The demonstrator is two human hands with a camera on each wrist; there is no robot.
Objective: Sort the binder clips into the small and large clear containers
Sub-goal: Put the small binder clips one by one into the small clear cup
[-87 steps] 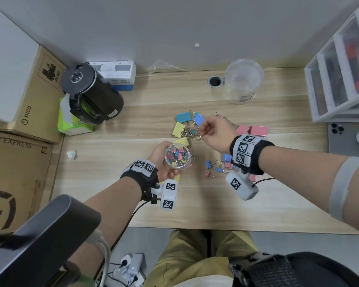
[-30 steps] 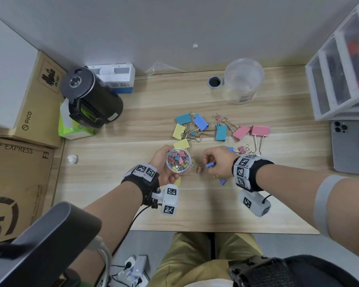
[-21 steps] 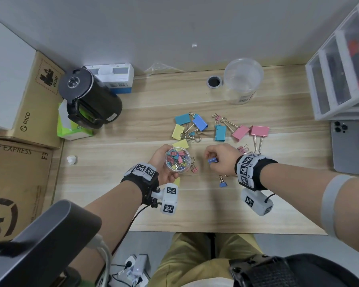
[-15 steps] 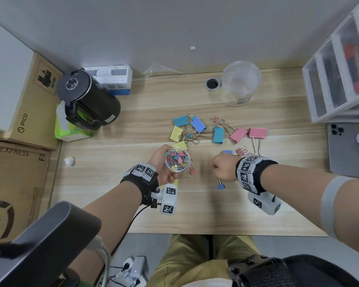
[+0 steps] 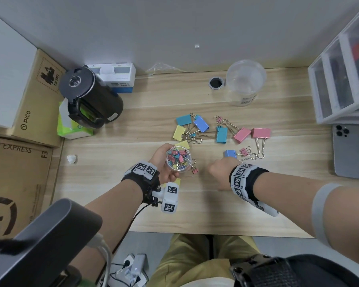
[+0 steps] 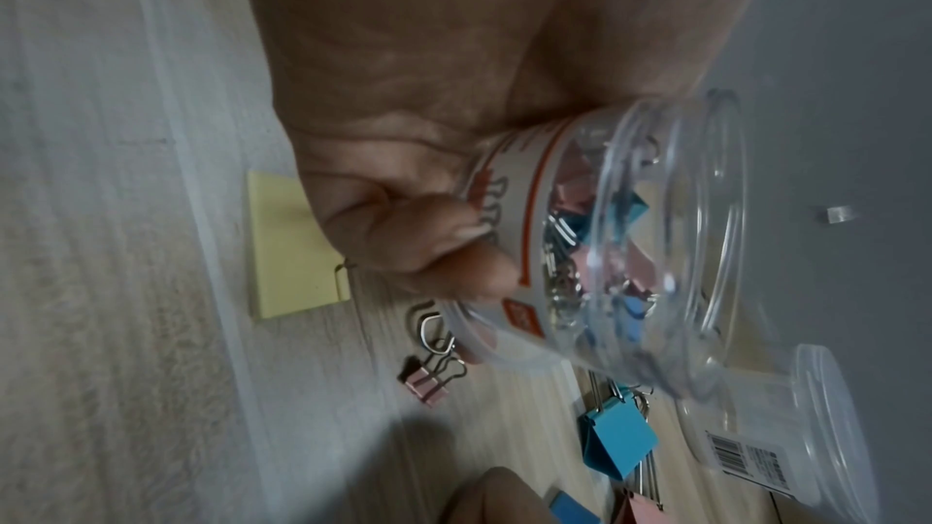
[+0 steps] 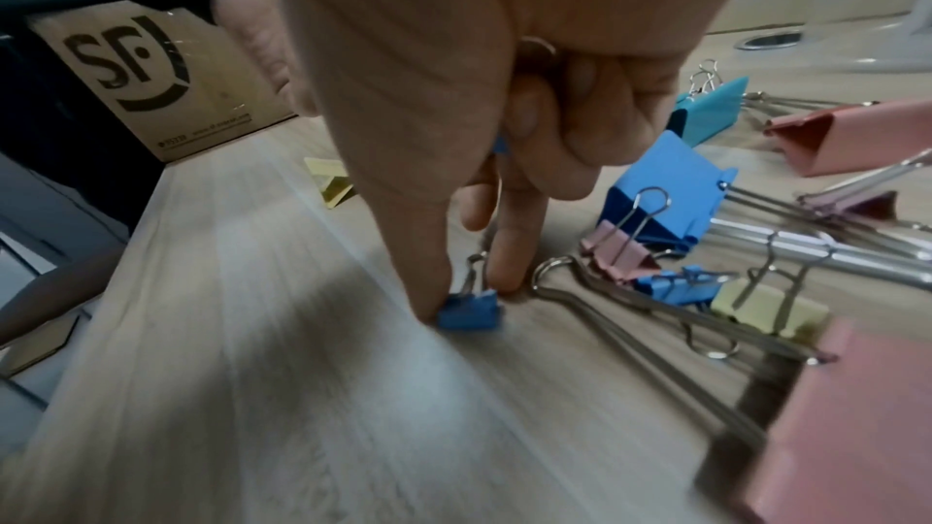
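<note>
My left hand grips the small clear container, full of small coloured clips, just above the table; the left wrist view shows the fingers curled round its labelled wall. My right hand is knuckles-up on the table to its right. In the right wrist view its thumb and forefinger pinch a small blue binder clip lying on the wood, while the curled fingers hold another small blue clip. The large clear container stands empty at the back.
Several large clips in blue, yellow and pink lie spread mid-table, with small ones among them. A small pink clip lies beside the small container. A black kettle stands left, drawers and a phone right.
My right hand, carrying a small blue clip, drew back from beside the small container and came down on the other small blue clip on the table. The left hand kept the container still.
</note>
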